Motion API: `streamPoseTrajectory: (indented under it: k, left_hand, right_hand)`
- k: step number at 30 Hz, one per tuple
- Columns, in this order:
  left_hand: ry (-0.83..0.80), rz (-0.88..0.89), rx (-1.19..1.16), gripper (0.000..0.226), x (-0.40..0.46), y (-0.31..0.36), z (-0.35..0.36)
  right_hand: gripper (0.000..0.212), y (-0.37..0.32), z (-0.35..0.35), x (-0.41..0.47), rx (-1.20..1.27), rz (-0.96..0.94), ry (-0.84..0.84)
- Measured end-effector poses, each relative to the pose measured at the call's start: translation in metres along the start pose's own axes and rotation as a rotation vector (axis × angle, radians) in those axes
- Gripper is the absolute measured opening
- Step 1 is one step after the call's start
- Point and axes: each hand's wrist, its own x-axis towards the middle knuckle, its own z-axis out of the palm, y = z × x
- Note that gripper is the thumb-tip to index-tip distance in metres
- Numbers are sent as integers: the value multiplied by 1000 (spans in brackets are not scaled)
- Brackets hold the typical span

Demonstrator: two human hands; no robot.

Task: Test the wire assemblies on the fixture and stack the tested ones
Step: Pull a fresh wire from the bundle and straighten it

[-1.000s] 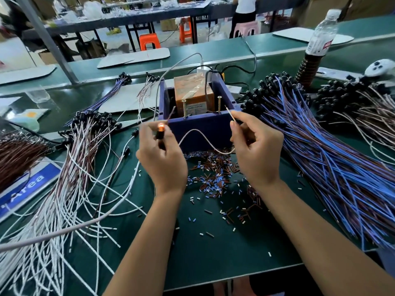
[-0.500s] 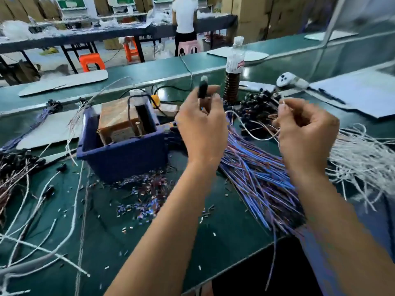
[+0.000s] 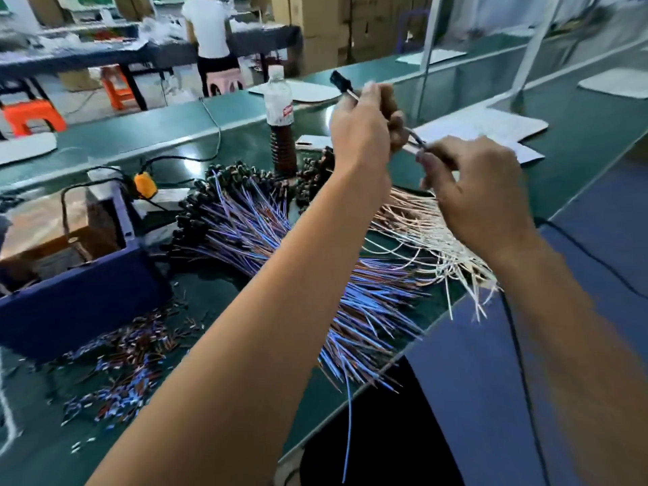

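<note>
Now your left hand (image 3: 361,135) pinches the wire assembly (image 3: 342,82) near its black plug, your right hand (image 3: 480,191) grips its wire ends, both raised above the white-wire pile (image 3: 420,226) on the tabletop (image 3: 210,282).

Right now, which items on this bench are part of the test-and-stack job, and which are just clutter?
Job:
wire assembly pinched by left hand and right hand
blue fixture box
blue-brown wire stack
white-brown wire stack

Lying about:
drink bottle
cut insulation scraps
white sheets
</note>
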Motion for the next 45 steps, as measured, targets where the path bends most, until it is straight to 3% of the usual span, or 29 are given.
streamPoseTrajectory:
  k: [4, 9, 12, 16, 18, 20, 23, 26, 29, 33, 35, 39, 41, 45]
  left_hand:
    - [-30, 19, -30, 43, 7, 3, 0]
    - [112, 139, 390, 43, 32, -10, -13]
    - [148, 29, 463, 37, 50, -30, -25]
    - [118, -261, 214, 13, 64, -52, -37]
    - [138, -292, 196, 12, 68, -58, -43]
    - [132, -276, 321, 11, 68, -61, -49]
    - [108, -241, 502, 18, 59, -57, -60]
    - [15, -233, 482, 15, 40, -41, -75]
    - [-214, -188, 629, 6, 10, -18, -105]
    - [-562, -275, 1160, 12, -35, 24, -168]
    - [-609, -419, 1321, 15, -58, 50, -205]
    - [-451, -564, 1431, 18, -108, 104, -280]
    - [-315, -561, 1485, 18, -134, 134, -319]
    - [93, -545, 1708, 15, -167, 181, -386]
  right_hand:
    - [26, 21, -22, 12, 109, 58, 37]
    - [29, 61, -39, 28, -118, 77, -116]
    - [24, 75, -18, 26, -208, 168, -153]
    - [24, 84, 29, 12, -281, 187, -225]
    - [26, 86, 49, 8, -314, 204, -336]
    - [28, 85, 58, 5, -346, 245, -430]
    - [33, 82, 64, 4, -378, 238, -438]
    - [33, 63, 62, 10, -289, 292, -253]
    - [24, 11, 61, 6, -148, 212, -92]
    - [20, -77, 80, -13, 23, 73, -212]
    - [20, -121, 94, -21, 124, 12, -350]
    - [20, -211, 121, -37, 269, -160, -513]
    - [20, -258, 134, -54, 311, -283, -690]
    - [26, -341, 153, -99, 354, -479, -919]
